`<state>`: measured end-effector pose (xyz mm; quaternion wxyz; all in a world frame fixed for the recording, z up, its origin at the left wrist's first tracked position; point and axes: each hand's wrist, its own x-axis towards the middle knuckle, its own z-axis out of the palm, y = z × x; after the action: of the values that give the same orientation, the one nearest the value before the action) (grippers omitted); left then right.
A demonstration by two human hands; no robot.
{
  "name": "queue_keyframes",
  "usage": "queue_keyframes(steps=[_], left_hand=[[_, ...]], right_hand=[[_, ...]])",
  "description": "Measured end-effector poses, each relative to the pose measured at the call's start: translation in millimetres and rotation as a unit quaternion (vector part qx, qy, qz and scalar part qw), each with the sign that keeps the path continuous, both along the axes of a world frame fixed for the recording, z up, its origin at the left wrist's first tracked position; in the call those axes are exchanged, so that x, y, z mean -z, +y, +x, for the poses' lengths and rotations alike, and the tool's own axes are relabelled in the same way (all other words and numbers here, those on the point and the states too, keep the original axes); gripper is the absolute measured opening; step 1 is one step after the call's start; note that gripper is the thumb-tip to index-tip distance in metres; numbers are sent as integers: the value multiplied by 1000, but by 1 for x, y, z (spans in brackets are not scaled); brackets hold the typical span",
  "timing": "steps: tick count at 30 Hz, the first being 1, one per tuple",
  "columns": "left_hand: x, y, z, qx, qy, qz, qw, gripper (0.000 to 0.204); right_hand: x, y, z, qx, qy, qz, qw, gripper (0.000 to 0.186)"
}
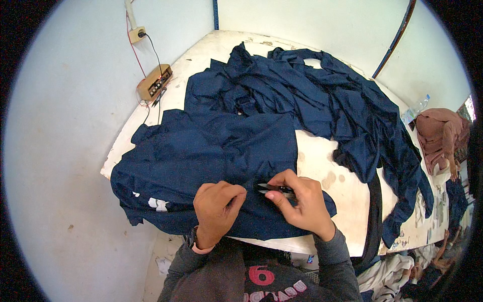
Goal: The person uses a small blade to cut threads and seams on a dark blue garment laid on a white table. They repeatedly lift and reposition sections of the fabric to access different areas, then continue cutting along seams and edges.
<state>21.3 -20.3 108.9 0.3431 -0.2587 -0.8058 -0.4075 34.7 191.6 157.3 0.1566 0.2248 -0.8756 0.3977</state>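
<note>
A wide sheet of dark navy-blue woven cloth [201, 151] lies creased across the lower centre of the frame, directly beneath both hands and reaching beyond them toward the upper left. The left hand [217, 209], at the lower centre, rests over its near part with the fingers curled in and the thumb and forefinger drawn together; whether they pinch a fold or a thread cannot be told. The right hand [304, 204], just to its right in the frame, is partly closed, its thumb and fingers gripping a small pair of dark-handled thread snips with pale metal blades [274, 187]. The blades stand a little apart, pointing left toward the left hand, with a gap between, and lie over the cloth.

Small white patches [159, 204] show at the cloth's lower-left part, left of the left hand. Beyond, a rumpled heap of matching navy fabric [302, 95] spreads from the upper centre to the right of the frame. All this lies on a stained off-white tabletop [319, 156], with a tan box-shaped device with knobs [155, 83] at upper left.
</note>
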Motion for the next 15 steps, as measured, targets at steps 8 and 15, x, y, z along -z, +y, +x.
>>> queue_keyframes(steps=[8, 15], left_hand=[[4, 1, 2, -2, 17, -30, 999, 21], [2, 2, 5, 21, -59, 55, 997, 17]], right_hand=[[5, -8, 4, 24, 66, 67, 995, 21], [18, -11, 0, 41, 34, -44, 998, 31]])
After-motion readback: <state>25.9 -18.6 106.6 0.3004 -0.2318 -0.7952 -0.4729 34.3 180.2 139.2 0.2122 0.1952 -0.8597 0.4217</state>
